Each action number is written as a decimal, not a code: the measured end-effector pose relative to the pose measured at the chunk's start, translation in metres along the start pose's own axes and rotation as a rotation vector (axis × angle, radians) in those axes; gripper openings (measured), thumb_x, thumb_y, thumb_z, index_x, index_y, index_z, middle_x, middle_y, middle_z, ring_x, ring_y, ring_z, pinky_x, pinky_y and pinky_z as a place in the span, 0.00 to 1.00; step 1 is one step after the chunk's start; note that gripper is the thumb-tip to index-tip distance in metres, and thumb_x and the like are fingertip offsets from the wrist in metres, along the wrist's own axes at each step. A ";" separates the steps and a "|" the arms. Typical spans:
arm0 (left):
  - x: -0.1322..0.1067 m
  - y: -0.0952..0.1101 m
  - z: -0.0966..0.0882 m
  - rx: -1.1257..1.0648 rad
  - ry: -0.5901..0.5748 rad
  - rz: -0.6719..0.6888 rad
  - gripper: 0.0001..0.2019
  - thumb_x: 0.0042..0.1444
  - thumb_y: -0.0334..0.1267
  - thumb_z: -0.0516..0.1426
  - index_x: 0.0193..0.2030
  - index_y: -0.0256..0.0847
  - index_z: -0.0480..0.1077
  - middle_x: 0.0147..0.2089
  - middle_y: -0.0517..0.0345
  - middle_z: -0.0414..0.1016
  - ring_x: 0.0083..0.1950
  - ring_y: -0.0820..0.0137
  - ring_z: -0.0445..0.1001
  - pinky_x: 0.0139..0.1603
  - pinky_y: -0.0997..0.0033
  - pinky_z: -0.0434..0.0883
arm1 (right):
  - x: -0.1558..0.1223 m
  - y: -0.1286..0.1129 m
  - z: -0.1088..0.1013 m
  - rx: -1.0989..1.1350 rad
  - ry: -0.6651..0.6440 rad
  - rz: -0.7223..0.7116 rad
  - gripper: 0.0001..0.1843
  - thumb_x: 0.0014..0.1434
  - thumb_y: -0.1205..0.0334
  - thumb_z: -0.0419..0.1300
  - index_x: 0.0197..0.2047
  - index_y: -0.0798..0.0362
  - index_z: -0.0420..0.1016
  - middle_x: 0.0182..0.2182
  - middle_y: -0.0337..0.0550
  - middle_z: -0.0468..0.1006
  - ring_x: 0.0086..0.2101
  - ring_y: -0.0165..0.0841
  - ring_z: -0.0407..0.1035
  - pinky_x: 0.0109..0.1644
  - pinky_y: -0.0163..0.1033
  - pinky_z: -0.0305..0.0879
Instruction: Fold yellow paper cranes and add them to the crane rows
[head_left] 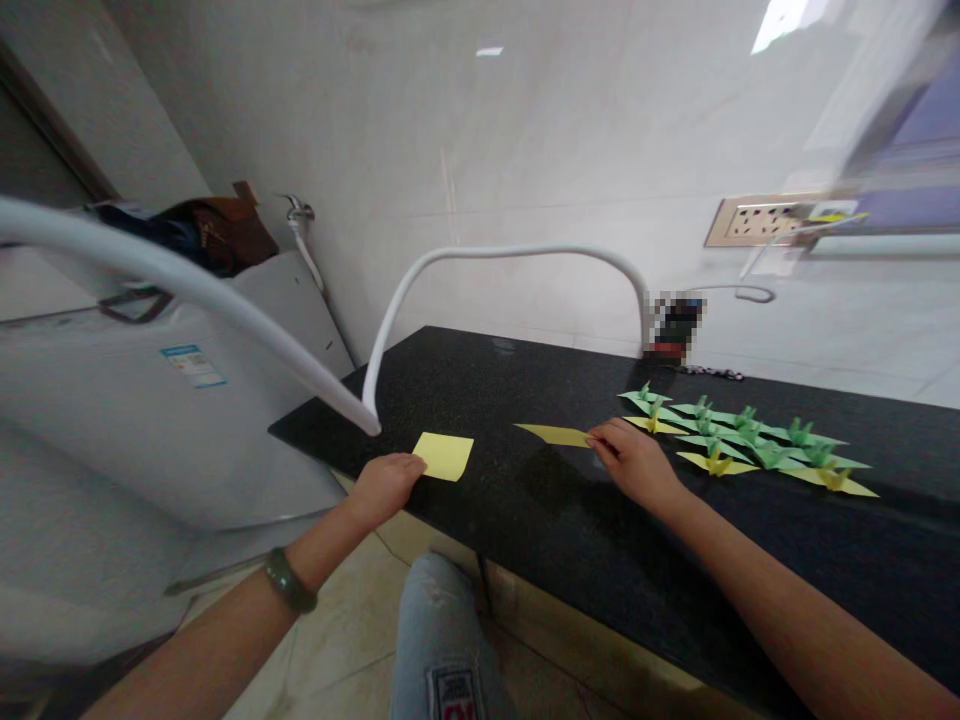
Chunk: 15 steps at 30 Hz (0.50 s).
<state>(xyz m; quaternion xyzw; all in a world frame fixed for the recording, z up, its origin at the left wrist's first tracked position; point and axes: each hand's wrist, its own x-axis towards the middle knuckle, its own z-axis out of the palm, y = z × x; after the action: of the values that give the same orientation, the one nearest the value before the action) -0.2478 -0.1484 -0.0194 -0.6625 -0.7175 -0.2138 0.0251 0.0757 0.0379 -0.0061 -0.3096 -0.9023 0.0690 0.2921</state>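
Observation:
My left hand (386,483) rests at the front edge of the black countertop (525,520), fingers curled, touching the near corner of a square yellow paper sheet (444,455). My right hand (634,460) lies on the counter with its fingertips pinched on the right end of a folded yellow paper piece (551,434). Just right of that hand lie several folded paper cranes (750,440), green and yellow, in rows.
A white hose (510,255) arcs over the counter's back left. A white appliance (150,400) with bags on top stands to the left. A wall socket (757,220) and a dark small object (675,330) sit at the back wall.

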 end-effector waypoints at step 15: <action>0.018 -0.020 -0.018 0.220 -0.175 -0.126 0.21 0.40 0.54 0.55 0.36 0.43 0.70 0.37 0.55 0.73 0.36 0.67 0.69 0.35 0.73 0.62 | -0.070 0.056 -0.054 -0.194 0.098 0.034 0.09 0.51 0.63 0.51 0.36 0.53 0.69 0.35 0.45 0.72 0.35 0.36 0.68 0.36 0.38 0.64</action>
<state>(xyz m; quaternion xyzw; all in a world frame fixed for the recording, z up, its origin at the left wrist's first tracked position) -0.2736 -0.1380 -0.0024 -0.6255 -0.7761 -0.0765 0.0213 0.1801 0.0379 -0.0124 -0.3546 -0.8840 -0.0291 0.3031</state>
